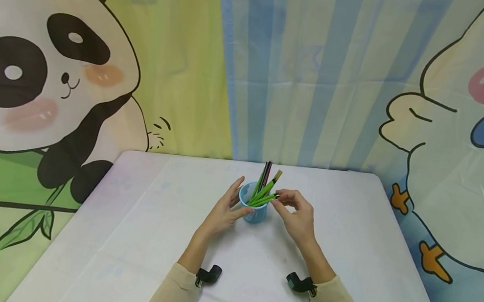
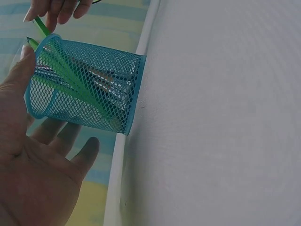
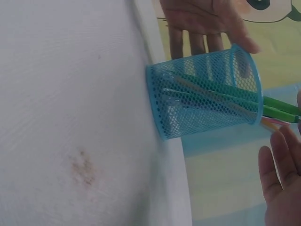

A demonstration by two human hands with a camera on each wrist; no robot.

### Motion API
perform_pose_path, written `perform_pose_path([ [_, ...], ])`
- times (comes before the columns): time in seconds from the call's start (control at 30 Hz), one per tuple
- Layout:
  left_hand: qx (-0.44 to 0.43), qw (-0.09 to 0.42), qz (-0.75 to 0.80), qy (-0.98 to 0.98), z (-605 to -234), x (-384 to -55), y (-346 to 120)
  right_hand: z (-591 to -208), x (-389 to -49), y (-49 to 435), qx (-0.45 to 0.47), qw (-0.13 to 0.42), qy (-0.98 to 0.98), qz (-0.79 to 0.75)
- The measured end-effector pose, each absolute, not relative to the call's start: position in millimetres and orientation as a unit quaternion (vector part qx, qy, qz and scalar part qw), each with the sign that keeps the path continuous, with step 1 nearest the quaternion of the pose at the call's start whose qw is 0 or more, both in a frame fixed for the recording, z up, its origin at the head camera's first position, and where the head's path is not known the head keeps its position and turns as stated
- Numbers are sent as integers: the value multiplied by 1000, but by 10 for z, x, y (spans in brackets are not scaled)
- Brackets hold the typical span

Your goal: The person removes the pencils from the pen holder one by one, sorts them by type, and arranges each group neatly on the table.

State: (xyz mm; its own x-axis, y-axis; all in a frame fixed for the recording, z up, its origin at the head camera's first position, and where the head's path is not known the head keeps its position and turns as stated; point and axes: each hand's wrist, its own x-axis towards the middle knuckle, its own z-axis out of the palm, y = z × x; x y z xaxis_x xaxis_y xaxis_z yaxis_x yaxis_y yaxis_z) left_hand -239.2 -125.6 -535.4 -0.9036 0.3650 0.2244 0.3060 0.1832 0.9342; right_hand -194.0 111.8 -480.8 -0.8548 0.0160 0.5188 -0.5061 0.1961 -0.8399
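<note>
A light blue mesh pen cup (image 1: 256, 216) stands upright on the white table, with several green pencils (image 1: 259, 197) and a few darker ones leaning inside it. My left hand (image 1: 223, 213) holds the cup from the left, thumb at the near rim and fingers round the far side; in the left wrist view the thumb (image 2: 22, 70) lies against the rim. On the right, my right hand (image 1: 299, 218) pinches the dark-tipped end of a green pencil between thumb and index finger, just outside the rim. That pencil's lower part still lies inside the cup, visible through the mesh (image 2: 89, 89).
The white tabletop (image 1: 148, 239) spreads around the cup, its far edge close behind. Curtains with a panda (image 1: 72, 79) and a white bird print (image 1: 454, 193) hang at the back and sides. Each wrist wears a small black camera (image 1: 210, 274).
</note>
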Motion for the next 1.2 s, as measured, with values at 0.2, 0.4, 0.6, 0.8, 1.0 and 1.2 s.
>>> perform_pose_path([
  [0.2, 214, 26, 592, 776, -5335, -2393, -1254, -4864, -1958, 1124, 172, 225, -732, 620],
  [0.4, 212, 27, 588, 780, -5346, -2381, -1260, -5084, -2056, 1143, 215, 253, -719, 610],
  [0.6, 212, 32, 589, 779, -5363, -2372, -1272, -5264, -2146, 1143, 235, 265, -706, 614],
  [0.8, 221, 26, 590, 776, -5376, -2374, -1271, -5244, -2150, 1110, 267, 276, -715, 584],
  [1.0, 217, 25, 590, 778, -5376, -2385, -1267, -5210, -2145, 1068, 268, 292, -725, 563],
  [1.2, 219, 26, 593, 774, -5372, -2368, -1257, -5225, -2173, 1038, 247, 326, -731, 545],
])
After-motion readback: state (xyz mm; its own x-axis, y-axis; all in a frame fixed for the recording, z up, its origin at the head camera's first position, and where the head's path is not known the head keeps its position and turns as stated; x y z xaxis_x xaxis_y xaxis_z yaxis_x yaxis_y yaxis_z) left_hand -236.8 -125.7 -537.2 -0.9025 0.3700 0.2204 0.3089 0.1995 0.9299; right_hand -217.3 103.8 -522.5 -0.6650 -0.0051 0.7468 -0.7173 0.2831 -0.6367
